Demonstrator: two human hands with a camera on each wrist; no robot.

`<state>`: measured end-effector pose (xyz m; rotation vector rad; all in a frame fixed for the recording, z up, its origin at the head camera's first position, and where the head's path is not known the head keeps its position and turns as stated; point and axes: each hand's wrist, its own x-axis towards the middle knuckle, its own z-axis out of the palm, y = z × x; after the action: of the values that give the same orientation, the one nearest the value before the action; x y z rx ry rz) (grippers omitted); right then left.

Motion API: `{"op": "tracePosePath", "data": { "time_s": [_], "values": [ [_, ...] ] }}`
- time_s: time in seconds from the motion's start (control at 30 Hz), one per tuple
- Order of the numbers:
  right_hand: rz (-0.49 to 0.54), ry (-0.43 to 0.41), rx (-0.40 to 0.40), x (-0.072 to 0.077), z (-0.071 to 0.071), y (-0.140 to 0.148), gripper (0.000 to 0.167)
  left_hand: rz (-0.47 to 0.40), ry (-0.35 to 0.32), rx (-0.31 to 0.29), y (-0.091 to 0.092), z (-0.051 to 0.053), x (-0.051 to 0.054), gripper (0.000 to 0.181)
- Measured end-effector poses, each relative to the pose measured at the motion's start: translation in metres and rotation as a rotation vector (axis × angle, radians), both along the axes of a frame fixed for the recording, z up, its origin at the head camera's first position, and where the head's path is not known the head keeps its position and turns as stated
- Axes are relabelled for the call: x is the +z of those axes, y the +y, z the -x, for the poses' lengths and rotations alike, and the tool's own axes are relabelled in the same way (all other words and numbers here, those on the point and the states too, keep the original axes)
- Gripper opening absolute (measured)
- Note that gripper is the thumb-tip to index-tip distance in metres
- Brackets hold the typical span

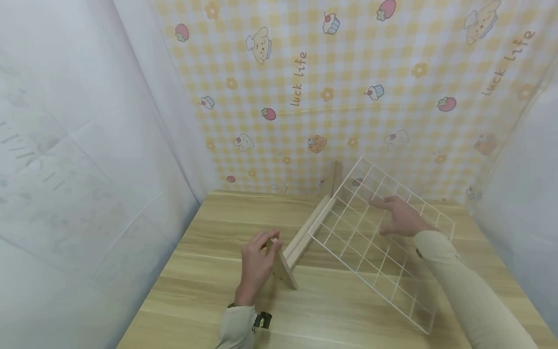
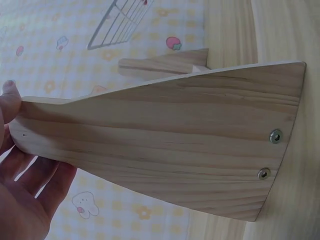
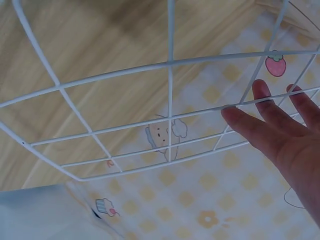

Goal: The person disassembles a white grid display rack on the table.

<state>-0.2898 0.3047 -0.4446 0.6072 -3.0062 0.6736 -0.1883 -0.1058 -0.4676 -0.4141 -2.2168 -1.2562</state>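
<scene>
A wooden stand has two side panels joined by long crossbars [image 1: 307,232]. My left hand [image 1: 258,259] grips the narrow upper end of its near side panel [image 2: 165,132], thumb on one edge and fingers on the other. Two metal bolts [image 2: 275,136] show near that panel's wide end, by the table. The far side panel [image 1: 335,178] stands by the back cloth. My right hand [image 1: 403,216] holds a white wire grid [image 1: 370,237], tilted above the table. In the right wrist view, the thumb and fingertips [image 3: 261,89] meet its wires; their exact wrap is partly hidden.
The wood-grain table [image 1: 196,271] carries the stand. Behind it hangs a yellow checked cloth [image 1: 301,140] with cartoon prints. White sheets [image 1: 87,145] hang at the left and right sides.
</scene>
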Motion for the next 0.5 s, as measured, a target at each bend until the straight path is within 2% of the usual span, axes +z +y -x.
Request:
{"op": "tracePosePath", "data": {
  "time_s": [0.17,0.3,0.4,0.5],
  "values": [
    [0.010,-0.056,0.012,-0.006,-0.002,0.001,0.086,0.045,0.077,0.037,0.002,-0.003,-0.001,0.024],
    [0.010,-0.121,0.024,-0.015,-0.002,0.000,0.089,0.051,0.135,0.037,0.004,-0.006,-0.003,0.028],
    [-0.040,-0.116,0.043,-0.023,0.000,-0.001,0.090,0.054,0.166,0.037,0.006,-0.008,-0.004,0.030],
    [-0.083,-0.073,0.066,-0.029,0.002,-0.003,0.089,0.066,0.198,0.050,0.009,-0.008,-0.005,0.026]
  ]
}}
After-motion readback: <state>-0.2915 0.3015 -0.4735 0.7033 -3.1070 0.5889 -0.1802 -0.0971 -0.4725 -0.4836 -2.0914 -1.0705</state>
